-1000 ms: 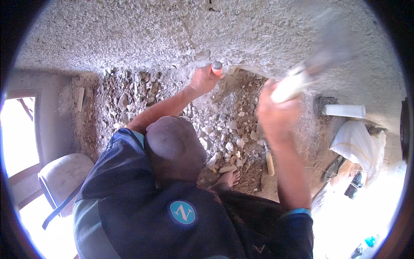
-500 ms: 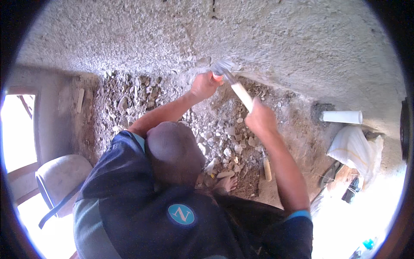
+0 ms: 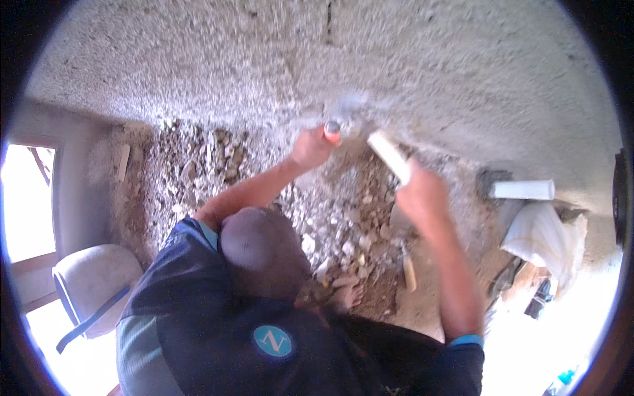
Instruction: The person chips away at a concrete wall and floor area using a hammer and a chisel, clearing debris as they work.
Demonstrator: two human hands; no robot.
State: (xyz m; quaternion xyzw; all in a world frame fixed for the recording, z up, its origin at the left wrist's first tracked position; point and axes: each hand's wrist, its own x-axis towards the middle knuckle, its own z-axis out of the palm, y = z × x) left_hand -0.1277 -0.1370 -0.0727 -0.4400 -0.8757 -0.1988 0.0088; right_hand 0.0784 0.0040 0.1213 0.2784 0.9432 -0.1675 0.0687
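My left hand [image 3: 312, 148] is closed around a chisel [image 3: 332, 129] with an orange grip; its round grey struck end shows above my fingers. It is held at the foot of the rough grey wall [image 3: 218, 59], and its working tip is hidden. To the right, my right hand [image 3: 421, 191] grips a hammer [image 3: 388, 156] by its pale handle. The hammer head is smeared by motion, near the wall and apart from the chisel. Between my arms lies broken rubble [image 3: 330, 221]. My bent knee [image 3: 264, 251] and bare foot [image 3: 347, 295] are below.
A wooden-handled tool [image 3: 409, 273] lies on the dirt right of the rubble. At the right, a white pipe [image 3: 523, 190] juts out near the wall, with a white sack [image 3: 543, 232] below it. A rounded grey object with a dark strap [image 3: 99, 284] is at the left, under a bright opening.
The hammer has come away from the chisel's end, and my right hand has moved right and slightly toward me. My left hand stays in nearly the same place with the chisel.
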